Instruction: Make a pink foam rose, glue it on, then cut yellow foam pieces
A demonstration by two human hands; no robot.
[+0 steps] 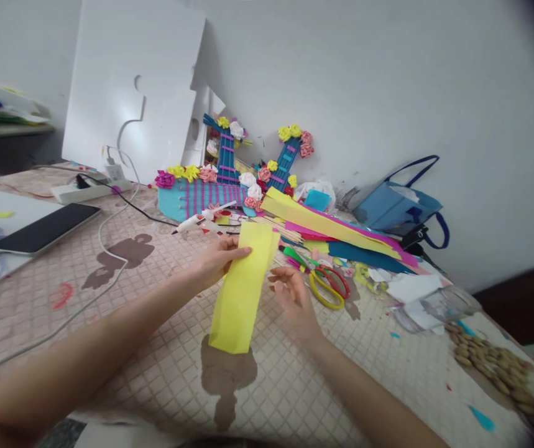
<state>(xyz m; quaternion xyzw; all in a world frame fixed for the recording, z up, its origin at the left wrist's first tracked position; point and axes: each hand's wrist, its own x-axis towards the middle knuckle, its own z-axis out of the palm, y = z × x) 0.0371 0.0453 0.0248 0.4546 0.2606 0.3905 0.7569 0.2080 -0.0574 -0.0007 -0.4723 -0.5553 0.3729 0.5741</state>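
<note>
A folded strip of yellow crepe paper (pixel 243 292) hangs in front of me over the table. My left hand (pixel 222 258) pinches its left edge near the top, thumb across the front. To the right of the strip is my right hand (pixel 294 298), fingers bent and apart, with nothing seen in it. Beyond that hand lie scissors with yellow handles (pixel 326 291) and scissors with red handles (pixel 340 280). A white glue gun (pixel 196 221) rests behind my left hand, near thin wooden sticks (pixel 280 228).
Paper flowers decorate blue craft pieces (pixel 206 198) at the back. Long crepe strips (pixel 332 224) lie behind the scissors. At the right are a blue bag (pixel 392 205), a clear container (pixel 448 305) and peanuts (pixel 495 367). A tablet (pixel 47 228), power strip (pixel 84 188) and white cable (pixel 101 233) occupy the left.
</note>
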